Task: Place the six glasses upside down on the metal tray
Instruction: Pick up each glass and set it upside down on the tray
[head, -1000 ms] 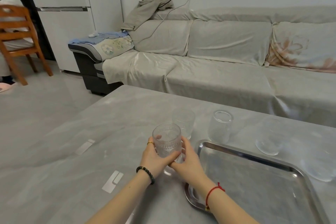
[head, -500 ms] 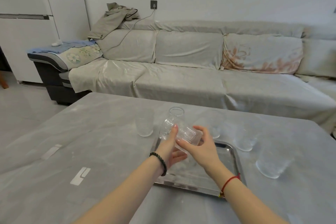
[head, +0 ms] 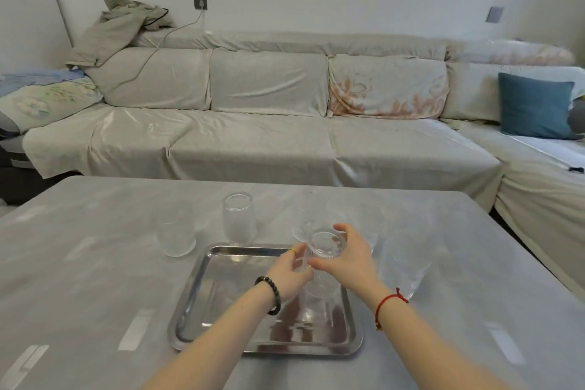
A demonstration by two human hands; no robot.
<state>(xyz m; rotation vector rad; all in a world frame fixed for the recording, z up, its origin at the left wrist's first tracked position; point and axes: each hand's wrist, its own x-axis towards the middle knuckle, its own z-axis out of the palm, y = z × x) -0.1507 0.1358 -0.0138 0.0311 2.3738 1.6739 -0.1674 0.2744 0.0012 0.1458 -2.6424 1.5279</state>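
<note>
Both hands, left hand [head: 289, 274] and right hand [head: 345, 258], grip the first glass [head: 321, 258] closed, inverted above the metal tray [head: 202, 288]'s right side, so lowering it rim-down seems next.

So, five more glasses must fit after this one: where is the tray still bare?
The metal tray is bare left of both hands, up to its far rim. Crowded: its right part, where the left hand and right hand hold the ribbed glass.
</note>
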